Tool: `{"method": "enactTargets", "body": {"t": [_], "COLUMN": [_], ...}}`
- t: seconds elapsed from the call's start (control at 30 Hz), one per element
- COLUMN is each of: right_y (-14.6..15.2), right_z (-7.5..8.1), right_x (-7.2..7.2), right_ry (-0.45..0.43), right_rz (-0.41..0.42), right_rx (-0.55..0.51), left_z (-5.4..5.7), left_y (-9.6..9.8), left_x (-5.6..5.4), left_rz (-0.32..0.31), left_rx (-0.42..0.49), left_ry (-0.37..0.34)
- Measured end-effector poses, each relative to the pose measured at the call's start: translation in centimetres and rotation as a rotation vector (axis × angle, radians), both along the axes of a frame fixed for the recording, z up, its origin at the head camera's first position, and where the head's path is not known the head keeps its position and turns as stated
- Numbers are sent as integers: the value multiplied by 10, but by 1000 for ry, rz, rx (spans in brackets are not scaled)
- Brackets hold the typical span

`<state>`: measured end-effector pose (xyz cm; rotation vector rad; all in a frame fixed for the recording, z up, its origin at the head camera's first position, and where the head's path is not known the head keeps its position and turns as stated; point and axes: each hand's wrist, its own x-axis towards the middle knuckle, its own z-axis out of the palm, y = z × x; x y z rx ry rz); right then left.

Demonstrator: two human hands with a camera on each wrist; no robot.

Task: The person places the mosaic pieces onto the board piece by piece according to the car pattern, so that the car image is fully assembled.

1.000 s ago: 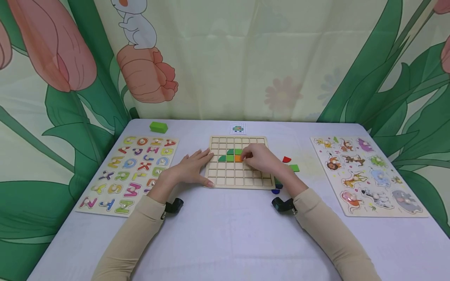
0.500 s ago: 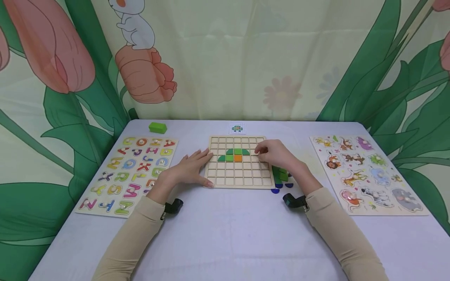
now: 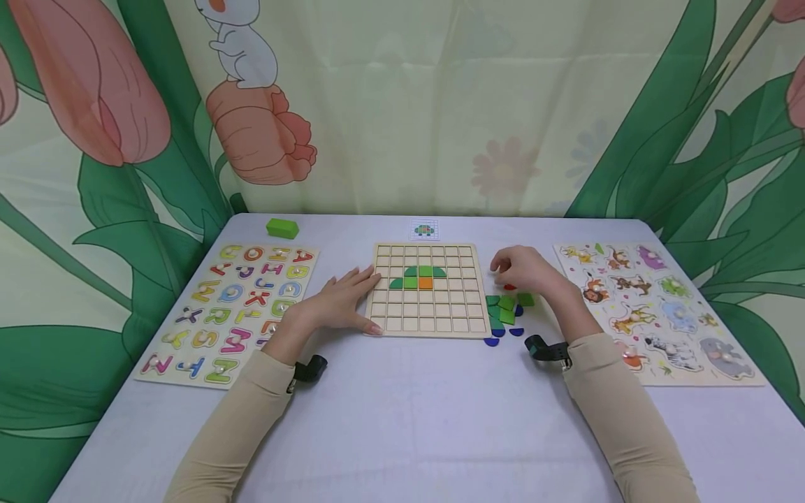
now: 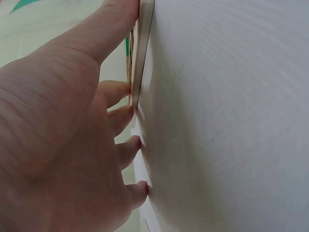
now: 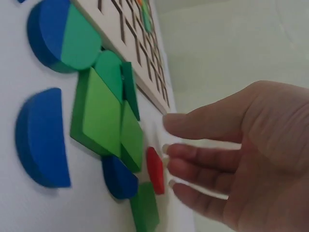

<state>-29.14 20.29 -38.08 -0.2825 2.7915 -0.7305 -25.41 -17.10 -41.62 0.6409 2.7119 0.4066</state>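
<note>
In the head view, my left hand (image 3: pixel 333 304) lies with spread fingers along the left edge of a wooden grid board (image 3: pixel 434 314). The left wrist view shows its thumb and fingers against the board's edge (image 4: pixel 141 58). On the grid are a few green pieces (image 3: pixel 411 283) and an orange square (image 3: pixel 425 283). Beyond the board's right side hovers my right hand (image 3: pixel 528 271), over a red piece (image 3: pixel 510 287). In the right wrist view, its thumb and fingers are loosely bent near the red piece (image 5: pixel 155 170), with nothing seen between them.
Right of the board lie loose green squares (image 3: pixel 506 316) and blue half-circles (image 3: pixel 492 342). A small pattern card (image 3: pixel 424 229) is behind the board. A letter puzzle (image 3: pixel 242 314) lies left, with a green block (image 3: pixel 282 228) behind it; an animal puzzle (image 3: pixel 666 328) lies right.
My right hand has moved right, off the board and over to the loose pieces. A dark green piece shows on the grid where that hand was. My left hand stays in place.
</note>
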Motion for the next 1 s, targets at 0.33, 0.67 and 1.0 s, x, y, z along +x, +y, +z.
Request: {"method": "enactTargets", "body": {"t": [0.33, 0.67, 1.0], "right_y": [10, 7, 4], "right_z": [4, -3, -7], "right_x": [2, 0, -3], "right_ry": [-134, -131, -125], "right_rz": [-56, -13, -31], "right_rx": [142, 49, -3], "left_z": [1, 2, 4], "left_y": [0, 1, 2], "left_x": [1, 2, 2], "left_rz": [9, 10, 10], "left_rx": [4, 12, 15], "left_ry": [-7, -22, -24]}}
